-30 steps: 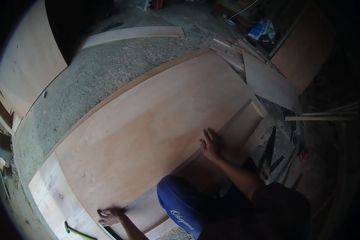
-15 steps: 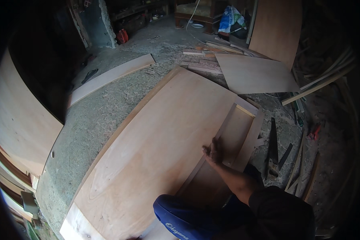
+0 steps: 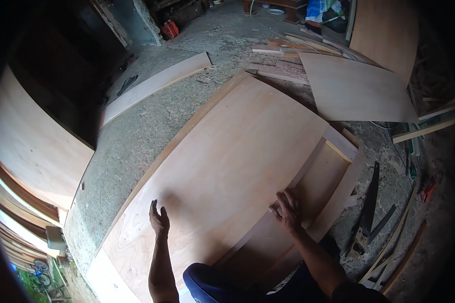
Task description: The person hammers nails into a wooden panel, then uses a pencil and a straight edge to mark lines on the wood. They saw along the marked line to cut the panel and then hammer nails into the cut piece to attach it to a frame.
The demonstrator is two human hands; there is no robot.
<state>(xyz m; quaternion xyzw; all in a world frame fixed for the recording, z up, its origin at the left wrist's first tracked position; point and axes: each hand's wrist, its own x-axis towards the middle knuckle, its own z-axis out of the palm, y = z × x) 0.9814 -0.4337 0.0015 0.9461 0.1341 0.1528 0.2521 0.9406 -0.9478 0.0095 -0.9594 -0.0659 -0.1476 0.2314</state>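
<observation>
A large sheet of plywood [image 3: 227,146] lies over a wooden frame, whose open section [image 3: 321,169] shows along the sheet's right edge. My right hand [image 3: 288,211] is at that edge, fingers apart, over the strip between sheet and open section; whether it presses on the wood I cannot tell. My left hand [image 3: 160,221] hovers above the sheet's near left part, fingers spread and empty, with a soft shadow beside it. My knee in blue cloth [image 3: 207,283] is against the near side of the panel.
A handsaw [image 3: 368,212] lies on the concrete floor to the right, near red-handled pliers [image 3: 426,193] and wood strips. Another plywood piece [image 3: 359,88] lies at the far right. A long narrow board [image 3: 156,86] is at the far left, and a big panel [image 3: 45,146] stands leftmost.
My left hand has come into view over the sheet. My right hand, earlier at the sheet's edge, is still beside it with fingers more spread. The view has shifted.
</observation>
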